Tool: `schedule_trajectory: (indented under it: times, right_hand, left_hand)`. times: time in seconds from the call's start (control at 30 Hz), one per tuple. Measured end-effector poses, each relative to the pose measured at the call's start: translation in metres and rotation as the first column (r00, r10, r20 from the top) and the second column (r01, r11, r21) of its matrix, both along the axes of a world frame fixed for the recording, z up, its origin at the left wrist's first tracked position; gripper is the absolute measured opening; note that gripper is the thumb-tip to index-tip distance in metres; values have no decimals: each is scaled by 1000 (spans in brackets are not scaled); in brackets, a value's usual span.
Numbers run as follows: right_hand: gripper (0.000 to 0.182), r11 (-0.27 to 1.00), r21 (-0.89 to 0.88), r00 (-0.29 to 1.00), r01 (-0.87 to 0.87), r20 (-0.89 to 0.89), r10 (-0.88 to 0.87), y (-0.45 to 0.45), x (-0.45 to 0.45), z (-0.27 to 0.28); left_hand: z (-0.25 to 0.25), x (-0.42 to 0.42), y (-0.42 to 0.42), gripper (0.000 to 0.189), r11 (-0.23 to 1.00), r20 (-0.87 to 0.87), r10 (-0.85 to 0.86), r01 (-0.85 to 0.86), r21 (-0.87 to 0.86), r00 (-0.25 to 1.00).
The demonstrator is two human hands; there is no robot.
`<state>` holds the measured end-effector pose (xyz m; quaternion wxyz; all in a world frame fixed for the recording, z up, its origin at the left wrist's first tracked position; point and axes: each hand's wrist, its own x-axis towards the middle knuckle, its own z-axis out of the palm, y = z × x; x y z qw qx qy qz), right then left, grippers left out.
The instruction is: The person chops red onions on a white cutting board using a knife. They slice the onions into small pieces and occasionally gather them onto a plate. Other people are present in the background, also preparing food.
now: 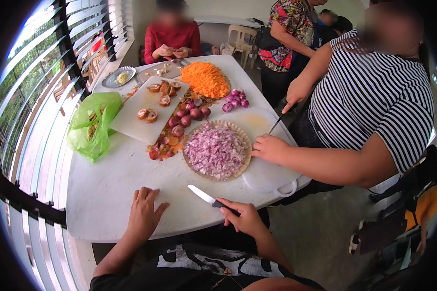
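Observation:
My right hand (242, 215) grips the black handle of a kitchen knife (204, 194), its pale blade pointing up and left over the table's near edge. My left hand (145, 211) rests on the white table (105, 196) with its fingers apart and nothing in it. Beyond the knife stands a round plate with a fluted rim (248, 165), heaped with chopped red onion (216, 151). Behind that plate lie several whole red onions (185, 117), with onion skins and orange peelings (165, 146) to their left.
A co-worker's hand (271, 149) steadies something on a white cutting board (269, 178) while the other holds a knife (276, 124). Sliced stuffed rolls sit on another board (131, 127). Around them are a green plastic bag (98, 123), shredded carrot (205, 80), shallots (236, 100) and a silver plate (111, 80).

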<state>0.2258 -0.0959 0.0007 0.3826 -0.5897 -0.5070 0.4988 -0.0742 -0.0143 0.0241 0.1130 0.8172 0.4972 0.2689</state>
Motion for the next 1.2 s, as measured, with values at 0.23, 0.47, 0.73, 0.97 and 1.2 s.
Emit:
schedule_trajectory:
  times: [0.23,0.47,0.73,0.97,1.2]
  right_hand:
    - [44,997,51,996,-59,65,55,3,-2,1]
    - [44,999,32,997,-22,72,20,-2,0,2]
    - [44,1000,27,996,-12,91,10,-1,-5,7]
    - [44,998,66,996,5,94,-12,-3,-6,5]
    - [44,996,91,996,-13,91,4,-2,-6,0]
  left_hand:
    - [2,11,-7,18,996,-30,-79,80,38,996]
    - [-1,13,2,12,964,-52,-222,227,137,974]
    - [8,4,1,9,966,-42,-242,245,85,969]
    - [-4,4,-7,5,967,-186,-195,221,130,963]
    - [-11,-10,2,7,915,-320,-297,364,173,900]
